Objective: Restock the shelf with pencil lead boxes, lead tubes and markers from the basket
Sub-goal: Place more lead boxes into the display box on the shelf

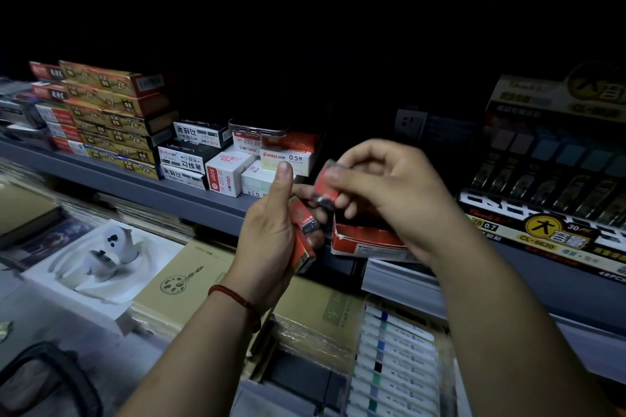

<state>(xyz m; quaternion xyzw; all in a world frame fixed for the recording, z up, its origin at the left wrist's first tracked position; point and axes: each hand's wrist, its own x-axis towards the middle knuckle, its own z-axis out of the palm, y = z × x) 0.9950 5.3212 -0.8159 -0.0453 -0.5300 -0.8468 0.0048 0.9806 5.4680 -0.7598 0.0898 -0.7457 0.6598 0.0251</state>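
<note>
1. Two hands are busy here. Your left hand [271,237] curls its fingers round a small bunch of red lead tubes [304,240], thumb standing straight up. Your right hand [386,189] pinches a single lead tube [326,183] between thumb and fingertips, just above that bunch. The single tube is blurred, so I cannot read its label.
2. The single tube hangs just above and to the left of the open red-and-white box [364,240]. The box sits at the front edge of the grey shelf [142,181], partly under your right wrist. I judge the step in hand to be loading tubes into this box one at a time.
3. To do it well, turn the tube along the box's long side and lower it flat. Release it only once it rests inside. Keep the left hand close so the next tube is a short reach.
4. The box sits near the shelf's lip, so a nudge from your wrist could tip it off.
5. The open box is dark inside, and I cannot tell how many tubes it holds.
6. To the left stand closed white lead boxes marked 0.5 [286,159], with a phone [257,129] lying on top of the stack.
7. To the right, a display carton [542,179] holds rows of dark tubes.
8. Below the shelf lies a clear pack of markers [396,359].
</note>
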